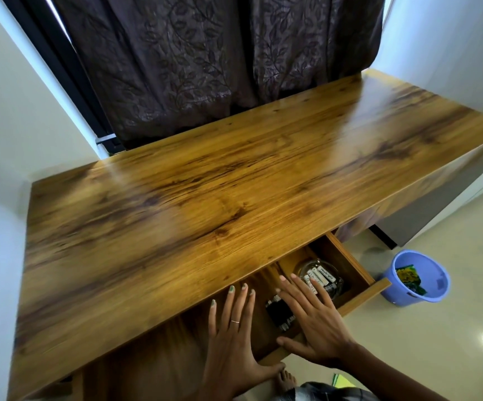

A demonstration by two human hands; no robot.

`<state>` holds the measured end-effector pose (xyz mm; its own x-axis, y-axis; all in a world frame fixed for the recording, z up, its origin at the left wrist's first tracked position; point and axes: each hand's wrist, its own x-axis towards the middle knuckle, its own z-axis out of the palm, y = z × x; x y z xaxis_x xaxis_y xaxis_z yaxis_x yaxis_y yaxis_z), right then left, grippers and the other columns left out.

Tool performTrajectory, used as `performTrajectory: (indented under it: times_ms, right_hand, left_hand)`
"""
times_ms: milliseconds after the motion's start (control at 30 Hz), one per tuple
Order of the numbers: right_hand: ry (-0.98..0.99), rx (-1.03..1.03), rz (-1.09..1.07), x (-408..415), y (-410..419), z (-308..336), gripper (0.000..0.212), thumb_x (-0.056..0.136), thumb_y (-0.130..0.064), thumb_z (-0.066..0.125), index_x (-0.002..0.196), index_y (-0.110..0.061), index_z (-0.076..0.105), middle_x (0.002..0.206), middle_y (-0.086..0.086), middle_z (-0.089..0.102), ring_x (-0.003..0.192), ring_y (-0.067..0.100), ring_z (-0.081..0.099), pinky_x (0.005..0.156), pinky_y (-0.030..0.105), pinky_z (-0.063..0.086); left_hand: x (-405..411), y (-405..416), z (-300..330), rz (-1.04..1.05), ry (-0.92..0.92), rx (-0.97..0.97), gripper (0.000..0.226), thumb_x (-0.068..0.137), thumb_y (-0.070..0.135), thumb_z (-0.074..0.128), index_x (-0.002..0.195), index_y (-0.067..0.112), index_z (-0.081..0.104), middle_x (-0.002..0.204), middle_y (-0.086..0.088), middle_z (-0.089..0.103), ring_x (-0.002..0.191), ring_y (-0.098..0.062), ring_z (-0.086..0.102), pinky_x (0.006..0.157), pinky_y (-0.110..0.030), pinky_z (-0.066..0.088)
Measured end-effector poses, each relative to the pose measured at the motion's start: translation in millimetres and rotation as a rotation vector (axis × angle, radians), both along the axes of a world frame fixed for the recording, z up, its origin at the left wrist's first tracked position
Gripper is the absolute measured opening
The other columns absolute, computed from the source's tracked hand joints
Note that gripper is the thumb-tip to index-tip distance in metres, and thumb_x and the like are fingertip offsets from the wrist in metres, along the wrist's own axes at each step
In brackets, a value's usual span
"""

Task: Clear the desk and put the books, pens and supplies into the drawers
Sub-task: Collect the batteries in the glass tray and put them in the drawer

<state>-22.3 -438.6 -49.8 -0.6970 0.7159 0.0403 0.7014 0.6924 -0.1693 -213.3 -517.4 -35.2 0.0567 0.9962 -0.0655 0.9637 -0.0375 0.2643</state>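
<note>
Apparently closing step: left hand (236, 340) and right hand (312, 322), fingers flat, grasping nothing, rest over the open wooden drawer (359, 293), lower centre. Glossy wood-grain desk top (234, 169) bare. Next: push drawer shut evenly, fingers clear.

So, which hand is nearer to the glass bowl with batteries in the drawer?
Right. The right hand lies flat over the open drawer, fingertips right beside the glass bowl. The left hand is further away, past the black clips.
</note>
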Motion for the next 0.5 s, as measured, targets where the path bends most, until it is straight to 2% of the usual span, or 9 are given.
performTrajectory:
  times_ms: [300,500]
  right_hand:
    - [-0.022,0.053,-0.005,-22,23,3,0.088,0.082,-0.077,0.028,0.148,-0.018,0.025,0.156,0.004,0.021,0.145,0.024,0.01,0.111,0.054,0.011]
    - [-0.059,0.055,-0.017,-40,44,6,0.089,0.083,-0.076,0.026,0.15,-0.019,0.013,0.158,0.003,0.008,0.146,0.024,0.003,0.113,0.058,0.007]
  left_hand:
    - [-19,21,2,0.084,0.062,0.004,0.126,0.054,0.097,0.035,0.147,0.012,0.03,0.155,-0.004,0.025,0.143,-0.024,0.019,0.111,-0.054,0.01]
    - [-35,36,1,0.162,0.081,0.027,0.129,0.053,0.099,0.032,0.147,0.01,0.028,0.156,-0.006,0.023,0.144,-0.024,0.017,0.112,-0.055,0.007]
